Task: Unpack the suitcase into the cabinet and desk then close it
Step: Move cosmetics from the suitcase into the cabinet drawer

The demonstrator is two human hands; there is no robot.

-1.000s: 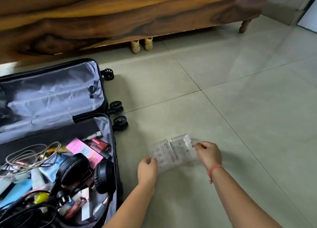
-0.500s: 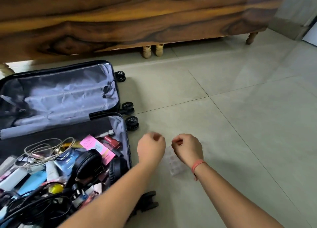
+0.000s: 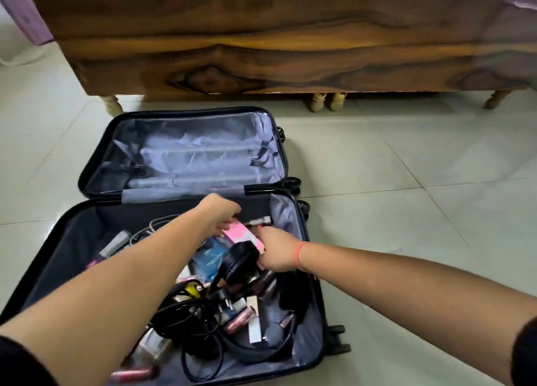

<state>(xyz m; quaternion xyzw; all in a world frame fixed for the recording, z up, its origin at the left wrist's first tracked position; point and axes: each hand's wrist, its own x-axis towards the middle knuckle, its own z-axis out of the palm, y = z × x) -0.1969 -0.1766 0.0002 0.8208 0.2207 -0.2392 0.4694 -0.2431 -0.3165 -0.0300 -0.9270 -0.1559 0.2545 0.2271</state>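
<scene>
Unpacking step: left hand [image 3: 221, 214] curls round the far end of a flat pink cardboard box [image 3: 243, 234] inside the open black hard-shell suitcase [image 3: 66, 249]; at its near end, right hand [image 3: 276, 250] hides its grip. Next, probably lift it clear of black headphones [image 3: 241, 258].

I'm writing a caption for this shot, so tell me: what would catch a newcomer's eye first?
The open suitcase on the tiled floor, its near half crammed with cables, cosmetics and black headphones. Above that clutter the left hand grips a pink box at its far end and the right hand reaches its near end. Behind looms a dark-grained wooden bed frame.
</scene>
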